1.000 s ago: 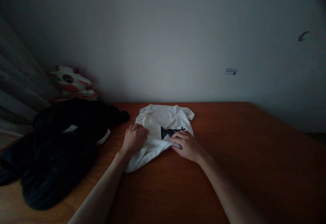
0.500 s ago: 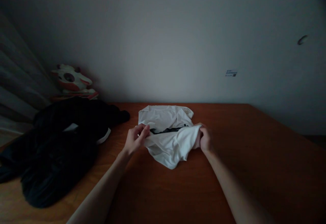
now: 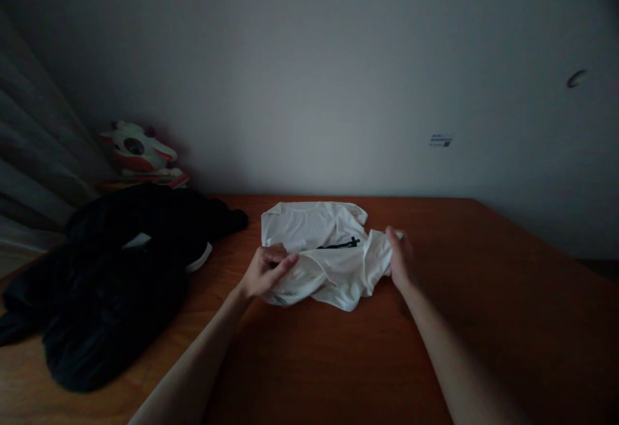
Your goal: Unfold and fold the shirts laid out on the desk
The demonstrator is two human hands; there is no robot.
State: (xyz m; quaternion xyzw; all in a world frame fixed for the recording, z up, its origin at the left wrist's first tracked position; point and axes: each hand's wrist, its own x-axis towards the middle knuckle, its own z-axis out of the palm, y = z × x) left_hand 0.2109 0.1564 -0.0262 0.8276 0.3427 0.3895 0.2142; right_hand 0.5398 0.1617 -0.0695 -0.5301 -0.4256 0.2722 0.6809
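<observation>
A white T-shirt (image 3: 314,225) with a dark printed mark lies on the brown wooden table (image 3: 309,360), its far part flat and its near part bunched and lifted. My left hand (image 3: 267,271) pinches the cloth at the left, thumb on top. At the right, my right hand (image 3: 399,258) grips the other end of the raised fold. Between the two hands the cloth is drawn across with wrinkles, and it covers part of the dark print. The fingertips of the right hand are partly hidden by the cloth.
A heap of black clothing (image 3: 116,283) with white patches lies on the left of the table. Behind it sits a cow-shaped plush toy (image 3: 140,148) against the wall. A curtain (image 3: 39,154) hangs at the far left. A small label (image 3: 440,140) is on the wall.
My right hand has moved a little right and up with its end of the cloth, and my left hand slightly right and down. The fold now covers more of the dark print.
</observation>
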